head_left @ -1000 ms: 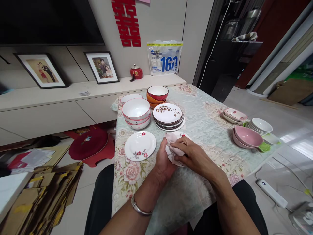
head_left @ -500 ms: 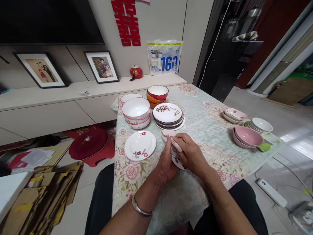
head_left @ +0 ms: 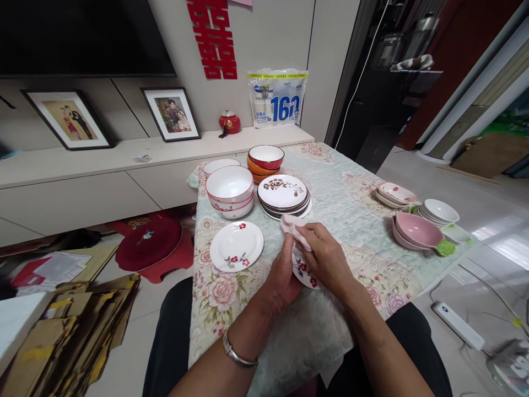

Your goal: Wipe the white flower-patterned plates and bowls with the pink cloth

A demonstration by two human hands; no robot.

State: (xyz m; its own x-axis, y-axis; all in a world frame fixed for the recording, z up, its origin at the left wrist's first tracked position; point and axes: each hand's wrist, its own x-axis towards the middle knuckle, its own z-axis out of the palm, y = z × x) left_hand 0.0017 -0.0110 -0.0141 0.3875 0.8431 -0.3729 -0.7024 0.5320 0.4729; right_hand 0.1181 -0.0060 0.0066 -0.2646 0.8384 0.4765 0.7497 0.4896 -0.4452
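Note:
My left hand [head_left: 285, 270] grips the left edge of a white plate [head_left: 303, 272] with red flowers, held tilted over the near side of the table. Closed around a pale pink cloth [head_left: 298, 231], my right hand [head_left: 326, 253] presses it against the plate's upper part. Both hands and the cloth hide much of that plate. To the left a matching flowered plate [head_left: 237, 242] lies flat on the tablecloth. Just beyond my hands stands a stack of plates [head_left: 283, 192] with brown rims, the top one bearing brown flowers.
White bowls [head_left: 230, 187] with red rims are stacked at the left, beside red and orange bowls [head_left: 266, 159]. Pink leaf-shaped dishes [head_left: 419, 229] and small white bowls [head_left: 442, 210] sit near the right edge. A red stool [head_left: 151, 242] and flattened cardboard [head_left: 91, 325] are on the floor.
My right hand and the cloth have shifted slightly up and right across the plate. More of its red flower pattern shows now. My left hand keeps its grip.

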